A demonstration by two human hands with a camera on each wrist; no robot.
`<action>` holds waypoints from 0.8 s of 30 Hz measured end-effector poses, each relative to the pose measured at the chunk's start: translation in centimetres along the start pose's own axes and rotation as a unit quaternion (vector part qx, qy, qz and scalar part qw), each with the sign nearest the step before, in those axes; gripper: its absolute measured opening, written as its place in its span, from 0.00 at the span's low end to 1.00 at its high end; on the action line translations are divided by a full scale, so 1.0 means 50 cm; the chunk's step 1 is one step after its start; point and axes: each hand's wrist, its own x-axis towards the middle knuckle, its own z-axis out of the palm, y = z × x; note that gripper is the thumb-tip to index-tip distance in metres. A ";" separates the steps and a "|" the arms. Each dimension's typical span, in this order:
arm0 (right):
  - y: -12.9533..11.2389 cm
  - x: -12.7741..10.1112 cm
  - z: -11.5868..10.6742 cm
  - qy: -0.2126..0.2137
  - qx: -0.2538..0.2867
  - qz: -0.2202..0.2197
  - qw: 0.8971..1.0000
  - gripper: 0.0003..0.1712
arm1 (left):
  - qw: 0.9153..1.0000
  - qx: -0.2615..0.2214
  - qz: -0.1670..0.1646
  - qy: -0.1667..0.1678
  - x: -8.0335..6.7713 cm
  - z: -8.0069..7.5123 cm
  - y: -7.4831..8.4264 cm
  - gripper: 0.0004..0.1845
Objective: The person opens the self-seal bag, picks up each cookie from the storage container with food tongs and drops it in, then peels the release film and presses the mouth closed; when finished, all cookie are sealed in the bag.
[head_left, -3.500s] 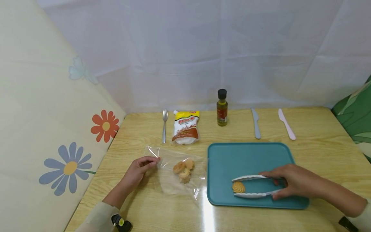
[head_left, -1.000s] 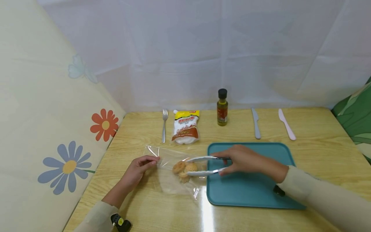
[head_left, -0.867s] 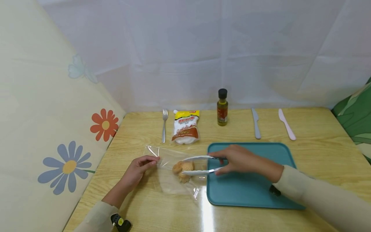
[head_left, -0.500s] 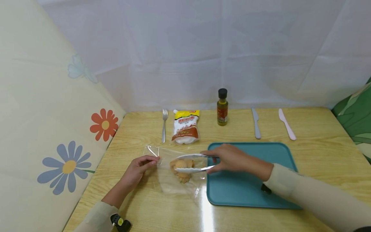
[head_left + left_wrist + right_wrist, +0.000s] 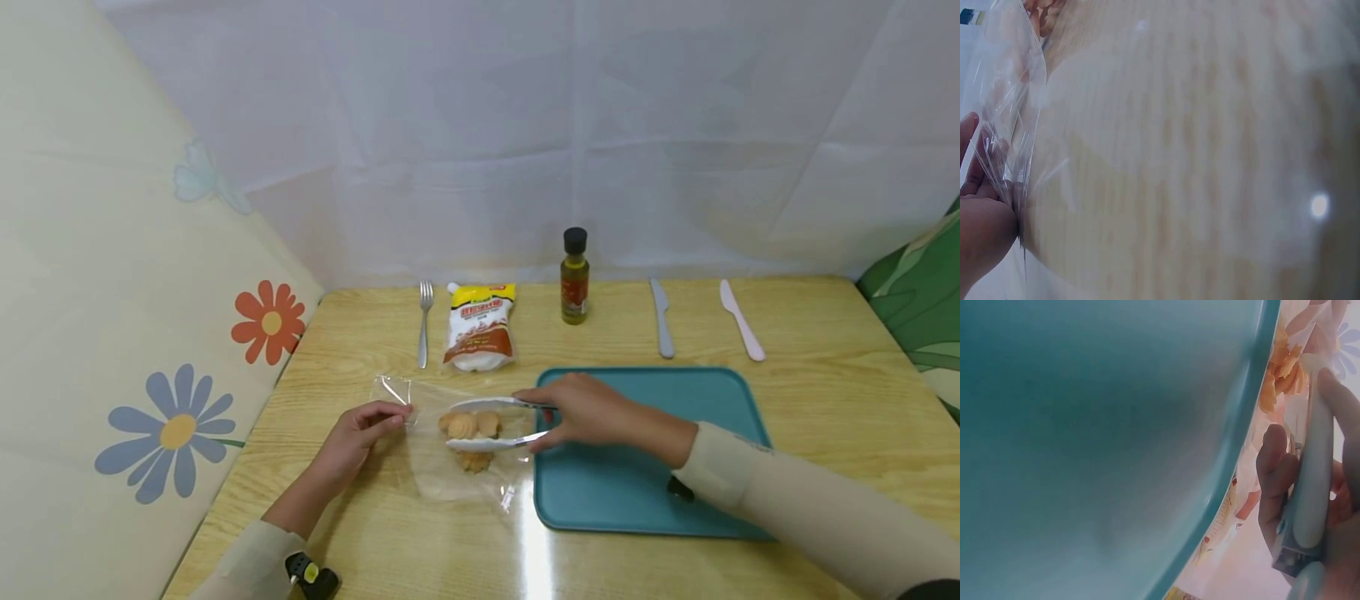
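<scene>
Cookies (image 5: pixel 468 426) sit inside clear plastic bag (image 5: pixel 450 442), which lies flat on the wooden table (image 5: pixel 825 400), just left of the teal tray (image 5: pixel 645 467). Tongs (image 5: pixel 491 423) reach into the bag's right-hand opening, tips on either side of the top cookies; one more cookie (image 5: pixel 476 461) lies just below the lower tong arm. Right hand (image 5: pixel 581 410) grips the tongs at their rear end, fingers wrapped round both arms, forearm lying across the tray. Right wrist view: fingers (image 5: pixel 1275 481) curled on the pale tong arm (image 5: pixel 1311 481), tray rim (image 5: pixel 1235 456) alongside, cookies (image 5: pixel 1282 372) past it. Left hand (image 5: pixel 358 435) pinches the bag's left edge between thumb and fingers, holding it against the table. Left wrist view shows the crinkled plastic (image 5: pixel 1013 125) at the fingertips (image 5: pixel 979 181).

Back row, left to right: fork (image 5: pixel 425 321), yellow sauce pouch (image 5: pixel 480 325), oil bottle (image 5: pixel 574 277), grey knife (image 5: pixel 661 317), pink knife (image 5: pixel 741 319). All well apart from the hands.
</scene>
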 end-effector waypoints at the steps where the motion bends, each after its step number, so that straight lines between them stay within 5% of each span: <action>1: -0.001 -0.001 -0.001 0.001 0.000 -0.001 1.000 0.43 | 1.000 0.001 -0.001 -0.001 0.000 0.000 0.000 0.18; 24: 0.032 -0.093 -0.018 0.012 0.023 0.055 0.998 0.47 | 1.000 0.007 -0.007 0.004 0.001 0.002 0.003 0.17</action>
